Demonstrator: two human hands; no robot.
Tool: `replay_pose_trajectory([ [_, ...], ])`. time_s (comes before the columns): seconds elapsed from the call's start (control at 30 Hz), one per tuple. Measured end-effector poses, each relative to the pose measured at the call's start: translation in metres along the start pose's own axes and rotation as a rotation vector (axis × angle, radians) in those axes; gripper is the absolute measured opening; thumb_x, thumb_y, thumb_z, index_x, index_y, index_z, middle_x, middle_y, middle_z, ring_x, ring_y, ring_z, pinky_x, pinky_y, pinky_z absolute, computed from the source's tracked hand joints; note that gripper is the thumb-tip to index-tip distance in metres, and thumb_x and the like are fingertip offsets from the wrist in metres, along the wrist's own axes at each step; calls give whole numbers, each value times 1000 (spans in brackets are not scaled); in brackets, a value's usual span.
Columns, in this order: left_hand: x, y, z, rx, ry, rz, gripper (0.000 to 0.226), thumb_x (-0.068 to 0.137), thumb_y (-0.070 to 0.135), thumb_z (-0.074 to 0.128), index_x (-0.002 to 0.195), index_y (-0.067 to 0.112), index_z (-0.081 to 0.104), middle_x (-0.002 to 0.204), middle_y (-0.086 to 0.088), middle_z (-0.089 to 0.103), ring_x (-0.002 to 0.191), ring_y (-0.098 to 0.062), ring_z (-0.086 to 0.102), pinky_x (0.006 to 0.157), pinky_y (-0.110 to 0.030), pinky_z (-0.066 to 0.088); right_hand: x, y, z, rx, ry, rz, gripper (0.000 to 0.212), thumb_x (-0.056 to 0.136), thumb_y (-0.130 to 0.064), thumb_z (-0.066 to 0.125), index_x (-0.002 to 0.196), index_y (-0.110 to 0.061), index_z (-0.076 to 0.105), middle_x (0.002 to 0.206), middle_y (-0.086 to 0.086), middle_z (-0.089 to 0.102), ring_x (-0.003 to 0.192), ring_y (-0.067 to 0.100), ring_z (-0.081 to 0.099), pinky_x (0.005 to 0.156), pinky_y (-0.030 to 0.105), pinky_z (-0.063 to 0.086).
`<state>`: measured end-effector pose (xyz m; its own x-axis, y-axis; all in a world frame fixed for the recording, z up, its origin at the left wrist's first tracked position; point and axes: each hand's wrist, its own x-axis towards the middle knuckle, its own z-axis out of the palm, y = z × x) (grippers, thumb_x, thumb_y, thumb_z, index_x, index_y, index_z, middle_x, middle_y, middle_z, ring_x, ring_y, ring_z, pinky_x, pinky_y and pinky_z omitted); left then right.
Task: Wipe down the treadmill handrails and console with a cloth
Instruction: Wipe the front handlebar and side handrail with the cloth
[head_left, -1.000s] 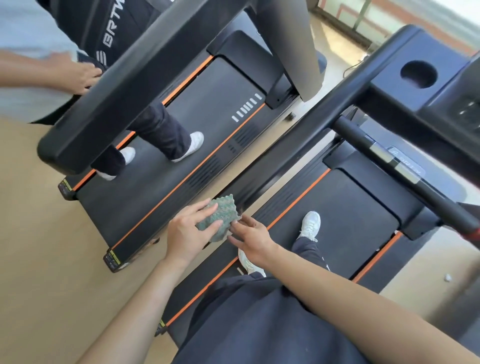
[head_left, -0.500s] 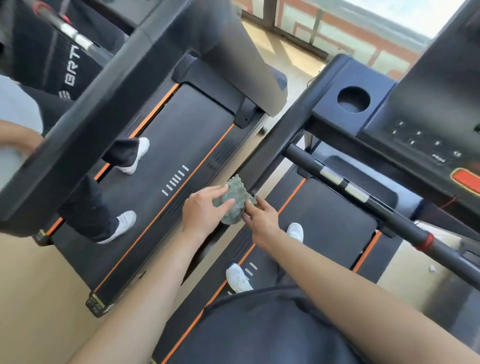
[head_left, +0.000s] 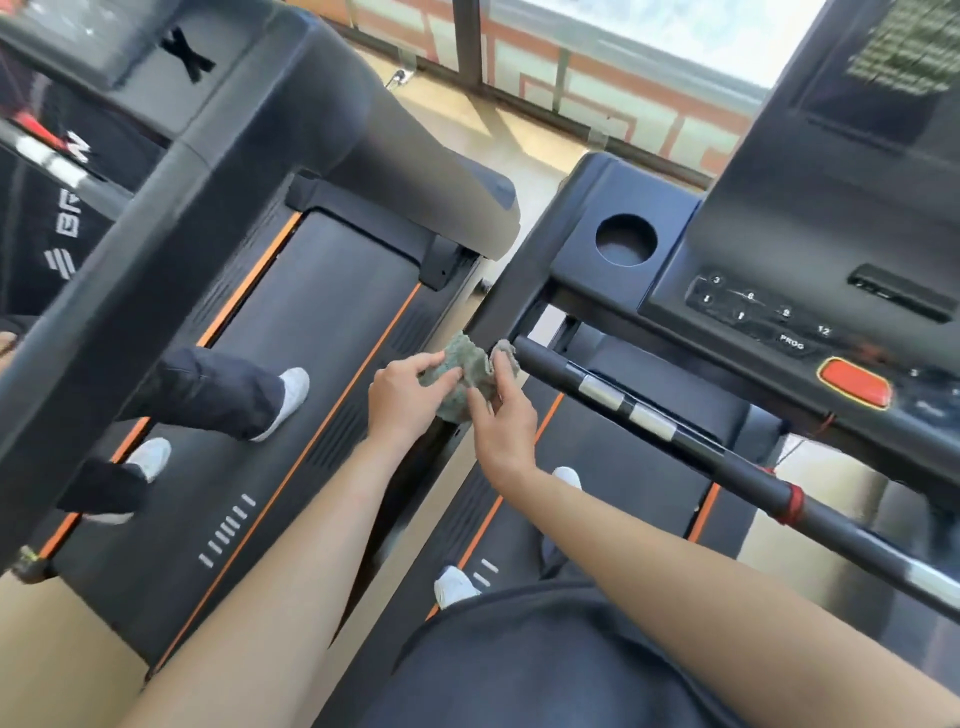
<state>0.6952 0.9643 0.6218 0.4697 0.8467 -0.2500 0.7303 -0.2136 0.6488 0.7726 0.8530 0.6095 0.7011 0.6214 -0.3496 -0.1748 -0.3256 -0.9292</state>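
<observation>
The cloth (head_left: 464, 373) has risen beside the handlebar (head_left: 649, 420), console (head_left: 779, 312) above.

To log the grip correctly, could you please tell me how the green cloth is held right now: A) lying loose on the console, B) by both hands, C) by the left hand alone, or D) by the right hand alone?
B: the left hand and the right hand both pinch the cloth.
</observation>
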Motion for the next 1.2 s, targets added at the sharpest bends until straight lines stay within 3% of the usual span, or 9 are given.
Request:
replay_pose_trajectory([
  [0.13,18,-4,-1,-127,-56,-21,37,82,35,82,117,25,75,110,8,75,106,-10,68,100,-33,52,25,-5,-22,-306,-50,-265,53,96,-5,62,147,-13,49,149,-5,49,138,6,41,117,21,29],
  [0.27,36,2,-2,-319,-125,-97,62,79,27,86,136,27,60,113,2,69,105,-15,66,95,-34,54,68,-25,-41,-667,-142,-458,43,88,-3,67,130,-12,64,117,6,60,109,28,53,97,33,44],
  [0.33,42,9,-2,-389,-99,-105,44,80,27,84,122,25,71,107,0,72,98,-15,68,91,-34,55,88,-38,-48,-741,-201,-470,25,88,-7,68,112,-11,71,99,3,55,97,27,53,87,37,48],
  [0.43,50,27,-6,-495,-42,-88,9,88,16,76,94,22,77,89,5,75,79,-6,68,75,-24,53,112,-58,-65,-739,-167,-492,7,86,-17,73,93,-14,71,90,-4,48,86,20,52,75,38,49],
  [0.6,69,69,-20,-520,47,47,7,91,12,74,93,19,75,86,5,73,78,-6,64,79,-27,53,145,-99,-93,-641,-108,-588,16,85,-24,76,83,-20,60,92,-7,52,73,15,52,69,32,46],
  [0.77,83,115,-33,-511,201,217,9,87,12,79,87,17,71,84,5,71,77,-1,62,75,-18,49,165,-145,-111,-496,-124,-727,17,81,0,69,91,-13,65,93,-8,61,78,12,60,74,27,50],
  [0.83,86,119,-35,-432,217,262,15,86,10,79,84,20,69,88,10,71,82,4,61,79,-11,45,167,-149,-117,-503,-107,-795,14,80,-2,68,91,-10,64,94,-3,63,81,18,60,74,27,50],
  [1.07,60,65,23,-68,-59,177,23,80,11,73,81,31,63,123,8,68,122,-13,61,103,-39,48,161,-63,-144,-1051,-203,-728,16,71,-27,76,68,-19,62,81,-1,60,73,26,50,64,37,51],
  [1.2,52,54,32,-112,-55,173,19,75,10,76,80,23,63,127,3,65,129,-6,55,107,-37,45,143,-62,-143,-913,-96,-752,26,80,-33,64,59,-18,58,69,-4,53,69,21,48,64,33,45],
])
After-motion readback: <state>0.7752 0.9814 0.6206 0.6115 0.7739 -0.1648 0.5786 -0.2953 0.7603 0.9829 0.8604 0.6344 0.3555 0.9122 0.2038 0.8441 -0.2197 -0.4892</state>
